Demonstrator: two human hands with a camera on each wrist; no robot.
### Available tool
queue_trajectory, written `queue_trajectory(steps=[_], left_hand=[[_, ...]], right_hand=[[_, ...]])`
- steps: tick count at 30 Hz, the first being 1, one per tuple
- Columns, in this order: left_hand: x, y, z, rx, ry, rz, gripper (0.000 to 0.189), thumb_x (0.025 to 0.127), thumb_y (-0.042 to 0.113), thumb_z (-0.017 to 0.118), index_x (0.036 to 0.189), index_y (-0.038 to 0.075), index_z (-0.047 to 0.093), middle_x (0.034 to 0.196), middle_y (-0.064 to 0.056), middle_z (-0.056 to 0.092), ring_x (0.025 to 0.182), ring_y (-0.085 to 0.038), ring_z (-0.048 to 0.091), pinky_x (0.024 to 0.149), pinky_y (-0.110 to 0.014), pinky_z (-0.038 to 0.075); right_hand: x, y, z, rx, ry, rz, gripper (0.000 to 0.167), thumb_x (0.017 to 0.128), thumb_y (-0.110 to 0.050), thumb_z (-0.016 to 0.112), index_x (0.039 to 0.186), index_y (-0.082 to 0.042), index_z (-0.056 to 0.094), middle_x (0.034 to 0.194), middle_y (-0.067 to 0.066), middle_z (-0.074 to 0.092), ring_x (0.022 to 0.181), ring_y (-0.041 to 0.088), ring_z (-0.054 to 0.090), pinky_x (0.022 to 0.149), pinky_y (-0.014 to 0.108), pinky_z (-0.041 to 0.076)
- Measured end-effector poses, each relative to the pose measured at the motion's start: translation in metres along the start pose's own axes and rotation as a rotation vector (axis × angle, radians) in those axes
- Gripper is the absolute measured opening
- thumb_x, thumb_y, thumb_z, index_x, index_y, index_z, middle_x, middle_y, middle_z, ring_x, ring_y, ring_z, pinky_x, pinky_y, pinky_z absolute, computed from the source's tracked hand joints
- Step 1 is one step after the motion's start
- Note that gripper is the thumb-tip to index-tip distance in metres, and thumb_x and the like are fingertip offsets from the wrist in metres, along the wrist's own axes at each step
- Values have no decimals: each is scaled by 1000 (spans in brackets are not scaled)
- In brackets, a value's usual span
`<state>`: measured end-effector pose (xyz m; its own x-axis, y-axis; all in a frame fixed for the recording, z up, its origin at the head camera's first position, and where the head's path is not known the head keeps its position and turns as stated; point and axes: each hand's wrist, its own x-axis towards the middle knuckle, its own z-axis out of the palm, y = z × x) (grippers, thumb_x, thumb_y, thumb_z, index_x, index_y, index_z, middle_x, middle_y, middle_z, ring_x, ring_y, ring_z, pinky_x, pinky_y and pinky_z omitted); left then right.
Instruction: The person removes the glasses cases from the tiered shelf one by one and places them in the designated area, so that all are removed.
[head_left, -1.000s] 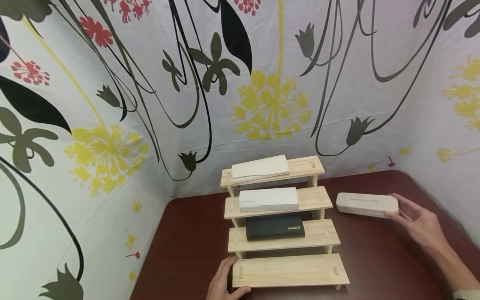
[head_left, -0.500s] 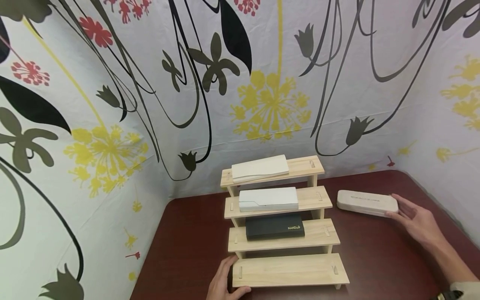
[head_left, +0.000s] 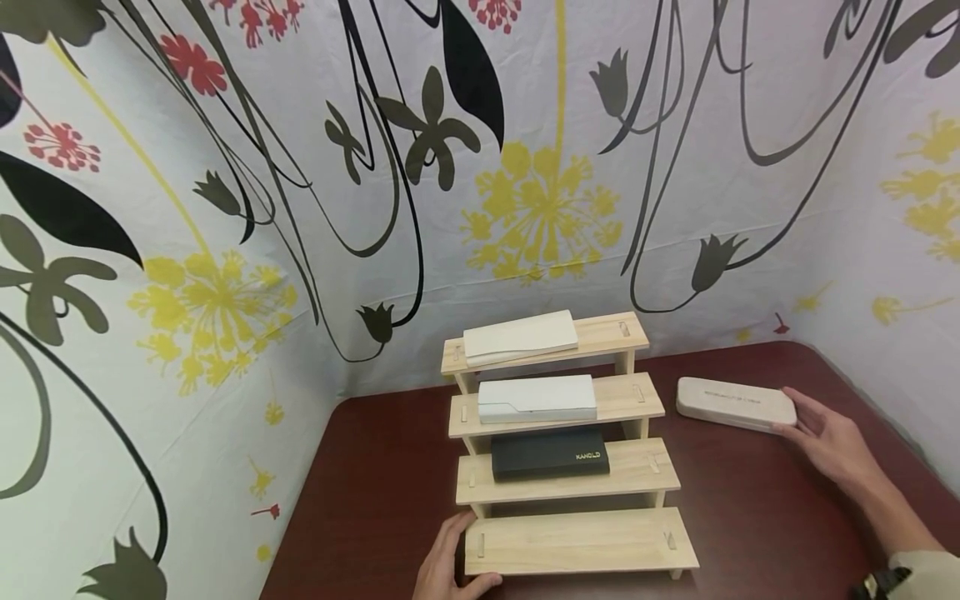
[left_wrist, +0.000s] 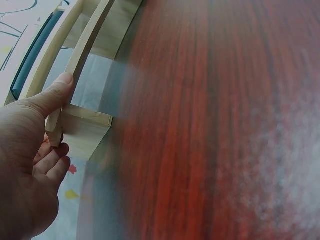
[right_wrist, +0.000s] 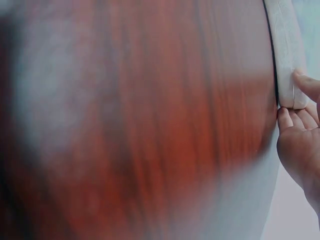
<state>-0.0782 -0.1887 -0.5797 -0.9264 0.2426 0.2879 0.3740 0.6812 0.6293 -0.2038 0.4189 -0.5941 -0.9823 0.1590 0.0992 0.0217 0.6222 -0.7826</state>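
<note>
A four-tier wooden display stand (head_left: 577,542) stands on the table. My left hand (head_left: 448,562) grips the left end of its lowest shelf; in the left wrist view the thumb lies along the shelf's front edge (left_wrist: 85,45) and fingers curl beneath the corner. To the right of the stand, a beige glasses case (head_left: 735,403) with small lettering lies on the table. My right hand (head_left: 832,442) holds its right end between thumb and fingers. The right wrist view shows the thumb on the side of the case (right_wrist: 287,55) and the fingertips at its end.
A black box with gold lettering (head_left: 547,455), a white box (head_left: 536,398) and a white, flat, slightly tilted case (head_left: 521,337) rest on the upper shelves. The dark red table (head_left: 390,475) meets a flower-patterned cloth (head_left: 300,208) behind and at the sides.
The glasses case has turned slightly, its left end shifting up and a little to the right. My right forearm has moved slightly left. The left hand and the stand stay put.
</note>
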Motion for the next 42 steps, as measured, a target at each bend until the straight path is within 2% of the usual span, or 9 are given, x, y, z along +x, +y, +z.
queue_trajectory(steps=[5, 14, 18, 25, 32, 34, 36, 38, 42], left_hand=[[-1, 0, 0, 3, -7, -13, 81, 87, 48, 89, 148, 9, 55, 139, -8, 60, 118, -27, 66, 84, -42, 59], [-1, 0, 0, -1, -11, -9, 80, 87, 47, 89, 148, 9, 54, 139, -8, 61, 117, -28, 67, 83, -43, 59], [-1, 0, 0, -2, -14, -5, 80, 87, 47, 89, 149, 8, 54, 139, -9, 60, 117, -28, 67, 82, -43, 59], [-1, 0, 0, -15, -25, -23, 80, 88, 47, 88, 149, 8, 54, 139, -9, 60, 118, -29, 66, 83, -43, 59], [-1, 0, 1, 6, 4, -7, 81, 86, 47, 89, 148, 7, 55, 139, -8, 61, 117, -27, 67, 83, -42, 59], [-1, 1, 1, -2, -2, -19, 81, 87, 48, 89, 148, 8, 55, 139, -7, 61, 118, -26, 67, 84, -42, 59], [-1, 1, 0, -8, -8, -27, 81, 87, 48, 88, 149, 7, 55, 140, -7, 60, 118, -27, 67, 84, -42, 59], [-1, 2, -1, -12, -15, -31, 81, 88, 48, 88, 149, 7, 54, 140, -8, 60, 118, -28, 67, 83, -43, 59], [-1, 1, -1, -4, -8, -13, 80, 88, 47, 88, 149, 7, 54, 139, -9, 60, 117, -31, 67, 82, -44, 59]], right_hand=[[1, 3, 1, 16, 0, -1, 80, 108, -37, 65, 166, 3, 25, 165, 36, 23, 154, 39, 25, 79, -1, 42], [4, 4, 1, 33, 2, 26, 79, 109, -34, 64, 166, 3, 23, 165, 36, 22, 153, 42, 27, 80, 1, 45], [4, 4, 0, 32, 13, 19, 79, 109, -34, 65, 166, 3, 25, 164, 37, 24, 152, 38, 31, 77, 0, 44], [4, 2, 1, 30, 34, 43, 80, 108, -36, 66, 166, 2, 25, 164, 36, 24, 150, 45, 33, 75, 1, 45], [4, 4, 3, 57, 74, 29, 78, 108, -33, 67, 165, 2, 28, 160, 38, 28, 149, 21, 37, 75, -1, 43], [4, 3, 3, 63, 86, 27, 77, 107, -33, 67, 164, 3, 30, 159, 39, 30, 147, 13, 38, 75, -1, 43], [4, 2, 4, 73, 98, 31, 77, 107, -33, 68, 164, 4, 31, 158, 40, 31, 144, 9, 40, 75, -1, 43], [3, 1, 4, 83, 102, 39, 78, 106, -33, 69, 164, 4, 31, 158, 40, 31, 145, 14, 42, 76, 0, 44], [5, -3, 3, 72, 69, 51, 85, 105, -36, 70, 165, 4, 24, 160, 40, 28, 145, 42, 42, 73, 0, 44]])
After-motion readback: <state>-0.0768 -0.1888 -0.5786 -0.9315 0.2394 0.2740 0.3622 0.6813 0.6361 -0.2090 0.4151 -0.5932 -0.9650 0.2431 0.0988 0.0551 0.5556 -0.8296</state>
